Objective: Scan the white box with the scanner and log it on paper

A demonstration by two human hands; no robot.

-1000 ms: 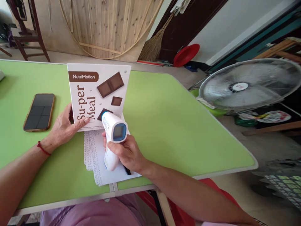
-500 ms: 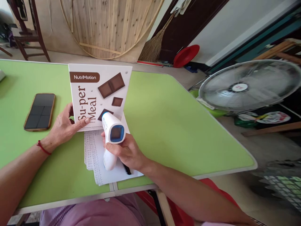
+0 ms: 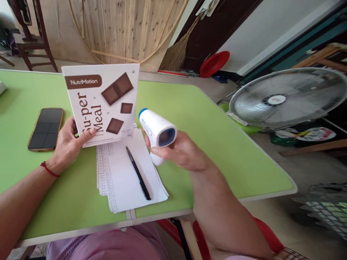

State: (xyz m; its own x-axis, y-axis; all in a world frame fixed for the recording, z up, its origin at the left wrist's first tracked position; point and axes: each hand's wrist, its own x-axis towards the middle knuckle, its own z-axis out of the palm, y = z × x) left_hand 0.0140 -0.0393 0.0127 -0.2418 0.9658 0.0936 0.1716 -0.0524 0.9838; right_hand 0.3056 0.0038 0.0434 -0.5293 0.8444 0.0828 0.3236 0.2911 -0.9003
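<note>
My left hand (image 3: 71, 139) grips the lower left edge of a white box (image 3: 116, 94) printed with chocolate pieces and "NutriMotion Su-per Meal", thumb across its front. The box stands tilted up, its front facing me. To its right, my right hand (image 3: 184, 150) is wrapped around the handle of a white and blue infrared thermometer (image 3: 155, 124). Its blue-rimmed screen faces me and its nose points away, up and to the left. Below the box lies a stack of handwritten paper sheets (image 3: 124, 184), with a black pen (image 3: 139, 175) resting on top.
A smartphone (image 3: 46, 129) in a wooden-edged case lies on the green table (image 3: 217, 159), left of my left hand. Beyond the table's right edge stands a large fan (image 3: 287, 97). A broom (image 3: 181, 47) and a red basin (image 3: 214, 64) are behind the table.
The thermometer has moved right and up in my right hand, away from the box front, uncovering the pen. My left hand has shifted the box slightly left and up.
</note>
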